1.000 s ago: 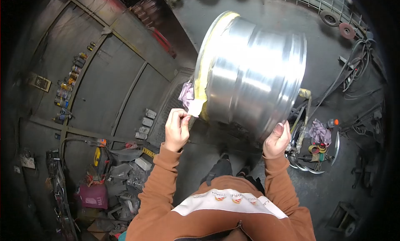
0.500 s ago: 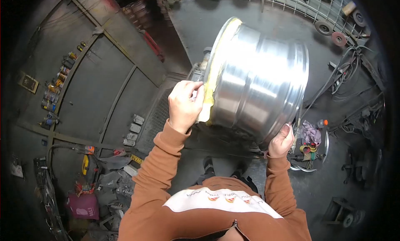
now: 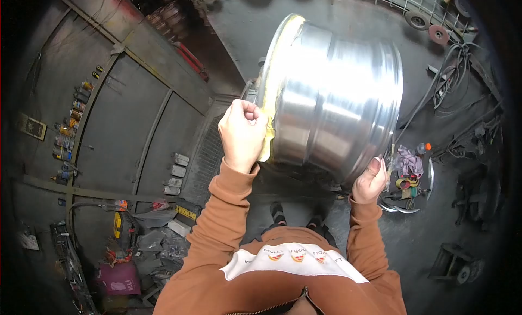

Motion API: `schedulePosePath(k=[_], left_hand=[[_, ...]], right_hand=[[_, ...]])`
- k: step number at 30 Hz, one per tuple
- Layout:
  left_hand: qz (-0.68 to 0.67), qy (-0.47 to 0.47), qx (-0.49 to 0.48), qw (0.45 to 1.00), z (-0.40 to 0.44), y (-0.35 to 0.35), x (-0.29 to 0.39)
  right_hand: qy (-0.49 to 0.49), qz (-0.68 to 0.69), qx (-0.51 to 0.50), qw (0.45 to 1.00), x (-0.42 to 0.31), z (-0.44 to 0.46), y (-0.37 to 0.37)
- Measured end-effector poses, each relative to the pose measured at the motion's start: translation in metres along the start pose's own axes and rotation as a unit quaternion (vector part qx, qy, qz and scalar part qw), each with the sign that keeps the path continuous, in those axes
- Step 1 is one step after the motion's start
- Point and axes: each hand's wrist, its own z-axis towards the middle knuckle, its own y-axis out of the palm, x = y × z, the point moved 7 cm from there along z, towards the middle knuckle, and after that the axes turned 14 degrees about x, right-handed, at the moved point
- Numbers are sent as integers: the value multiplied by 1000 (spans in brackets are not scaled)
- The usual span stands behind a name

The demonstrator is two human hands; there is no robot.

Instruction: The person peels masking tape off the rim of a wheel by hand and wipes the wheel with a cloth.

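A shiny bare-metal wheel rim (image 3: 334,116) is held on its side before me, its barrel facing up. Pale yellow masking tape (image 3: 276,78) runs along its left lip, with a loose end hanging near the lower left. The fingers of my left hand (image 3: 242,133) are curled and pinched on that tape at the lip. Around the rim's lower right edge, my right hand (image 3: 370,181) grips with the thumb on the outside and the other fingers hidden behind. What bears the rim from below is mostly hidden.
On the left wall, a rail carries several small cans (image 3: 65,141). A purple cloth (image 3: 409,161) and tape rolls (image 3: 405,183) lie on a low stand at right. Abrasive discs (image 3: 439,34) hang on wire mesh, with cables (image 3: 454,75) below. Bags and tools clutter the lower left.
The view has shifted slightly. My left hand has turned and its fingers are curled more tightly at the rim's lip, with the tape's loose end hanging lower. My right hand keeps its hold.
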Motion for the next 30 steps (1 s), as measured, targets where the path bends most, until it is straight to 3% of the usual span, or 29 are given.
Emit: schedulePosePath(k=[9, 12, 14, 19, 25, 28, 30], left_hand=[[-51, -34, 30, 998, -16, -17, -17], [-65, -7, 56, 996, -10, -19, -10], [-38, 83, 19, 996, -10, -16, 0], [-28, 87, 16, 996, -28, -33, -10], [-58, -43, -47, 996, -66, -59, -26], [-185, -224, -65, 955, -59, -60, -49], [-171, -231, -56, 956, -54, -50, -63]], right_hand=[[-5, 13, -5, 1000, 2, -1, 0], [13, -3, -12, 1000, 6, -2, 0], [21, -6, -17, 1000, 7, -3, 1], [12, 8, -21, 1000, 5, -1, 0], [32, 17, -11, 999, 8, -4, 2], [36, 22, -6, 999, 7, -2, 2], [36, 20, -6, 999, 8, -3, 1]])
